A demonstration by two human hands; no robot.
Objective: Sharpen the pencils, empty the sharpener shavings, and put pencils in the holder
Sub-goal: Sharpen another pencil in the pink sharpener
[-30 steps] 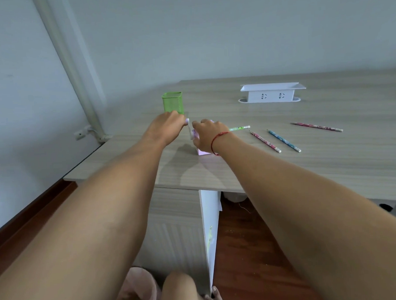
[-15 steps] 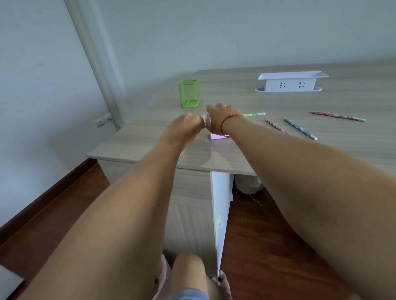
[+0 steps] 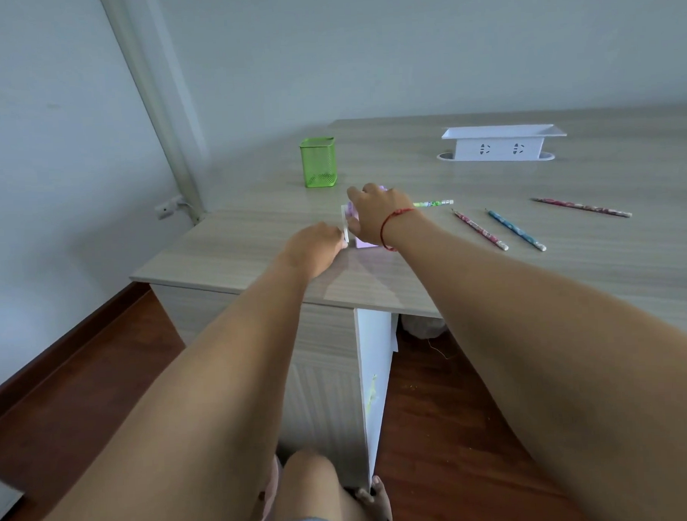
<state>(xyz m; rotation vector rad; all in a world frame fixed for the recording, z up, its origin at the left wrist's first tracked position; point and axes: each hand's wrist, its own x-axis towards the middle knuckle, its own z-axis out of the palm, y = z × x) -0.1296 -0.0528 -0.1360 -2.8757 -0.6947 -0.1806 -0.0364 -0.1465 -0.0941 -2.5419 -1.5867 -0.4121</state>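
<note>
- While my right hand [image 3: 379, 213] curls over the top of the lilac sharpener [image 3: 362, 241] and grips it, my left hand [image 3: 314, 248] pinches the white crank handle [image 3: 345, 228] on the sharpener's left side
- From the head view, the sharpener stands on the desk [image 3: 254, 240] near the front edge, mostly hidden by my hands
- A green-patterned pencil [image 3: 434, 203] sticks out from behind the right hand, its long axis running left to right and its free end pointing right; I cannot see the other end
- To the right, a pink pencil [image 3: 479, 229] and a blue pencil [image 3: 515, 229] lie side by side, both slanting from far-left to near-right
- Another patterned pencil [image 3: 581, 207] lies well apart, further right
- The green mesh holder [image 3: 318, 162] stands upright behind my hands, and the white socket box [image 3: 500, 143] sits at the back
</note>
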